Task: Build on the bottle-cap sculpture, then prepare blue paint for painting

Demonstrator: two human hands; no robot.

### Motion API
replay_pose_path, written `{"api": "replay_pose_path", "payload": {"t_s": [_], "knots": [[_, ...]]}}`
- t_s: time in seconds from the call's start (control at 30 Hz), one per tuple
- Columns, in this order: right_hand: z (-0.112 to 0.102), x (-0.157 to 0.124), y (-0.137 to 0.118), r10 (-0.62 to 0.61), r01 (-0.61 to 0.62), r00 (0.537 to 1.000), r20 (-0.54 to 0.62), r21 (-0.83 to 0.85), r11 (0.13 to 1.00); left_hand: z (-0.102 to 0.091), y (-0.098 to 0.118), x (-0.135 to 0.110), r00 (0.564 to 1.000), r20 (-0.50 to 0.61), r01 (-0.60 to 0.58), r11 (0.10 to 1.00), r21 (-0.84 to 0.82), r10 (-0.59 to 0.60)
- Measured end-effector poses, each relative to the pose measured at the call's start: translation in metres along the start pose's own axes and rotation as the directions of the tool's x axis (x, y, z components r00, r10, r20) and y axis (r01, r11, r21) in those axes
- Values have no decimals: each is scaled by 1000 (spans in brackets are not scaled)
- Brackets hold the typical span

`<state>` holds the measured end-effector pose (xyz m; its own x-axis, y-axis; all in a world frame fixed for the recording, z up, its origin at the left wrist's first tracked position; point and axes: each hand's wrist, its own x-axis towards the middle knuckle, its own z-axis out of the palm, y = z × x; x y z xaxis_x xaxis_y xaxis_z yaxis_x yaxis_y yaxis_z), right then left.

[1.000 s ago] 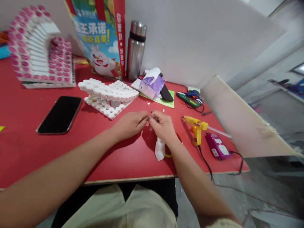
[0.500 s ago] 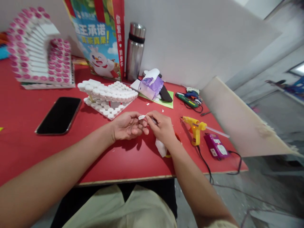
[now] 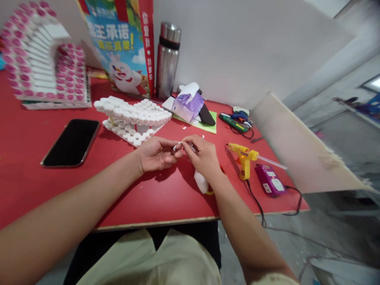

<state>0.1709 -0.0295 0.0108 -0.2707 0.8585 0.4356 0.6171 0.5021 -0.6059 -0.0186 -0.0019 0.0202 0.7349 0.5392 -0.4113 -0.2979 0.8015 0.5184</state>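
My left hand (image 3: 157, 154), palm up, pinches a small white scrap, perhaps tissue or paper (image 3: 177, 146), between thumb and forefinger. Closed on the same scrap from the other side is my right hand (image 3: 200, 154), its fingertips meeting those of the left. Beneath the right wrist lies a white, soft-looking piece (image 3: 201, 183), with an orange-yellow object partly hidden behind the wrist. Just beyond the left hand stands a white model built of many small round rolls (image 3: 133, 114).
A yellow glue gun (image 3: 245, 158) with its light on stands beside a purple power socket (image 3: 270, 180). A phone (image 3: 71, 142), a steel bottle (image 3: 168, 59), a purple tissue pack (image 3: 188, 105), a green-handled tool (image 3: 233, 123), a printed bag (image 3: 124, 51) and a pink-and-white model (image 3: 44, 59) are also on the red table.
The white scrap looked longer and flatter; now it is smaller and mostly covered by the fingertips. Both hands have drawn closer together. The view has shifted slightly.
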Motion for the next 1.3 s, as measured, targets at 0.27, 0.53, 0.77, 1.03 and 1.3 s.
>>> {"api": "replay_pose_path", "payload": {"t_s": [0.27,0.53,0.77,1.03,1.3], "knots": [[3,-2,-3,253,-243,967,-13,229,942,-1,-17,10,883,-88,-312,717,624,461],[11,-1,-9,389,-379,919,66,424,823,-2,-22,6,629,230,-121,-199,973,742],[8,5,-10,542,-528,822,174,587,614,-1,-26,7,673,309,28,-441,897,672],[1,5,-11,530,-532,815,236,667,521,-3,-26,4,605,380,-37,-452,891,700],[0,5,-10,529,-497,826,194,694,522,3,-24,4,553,292,-347,-103,932,780]]}}
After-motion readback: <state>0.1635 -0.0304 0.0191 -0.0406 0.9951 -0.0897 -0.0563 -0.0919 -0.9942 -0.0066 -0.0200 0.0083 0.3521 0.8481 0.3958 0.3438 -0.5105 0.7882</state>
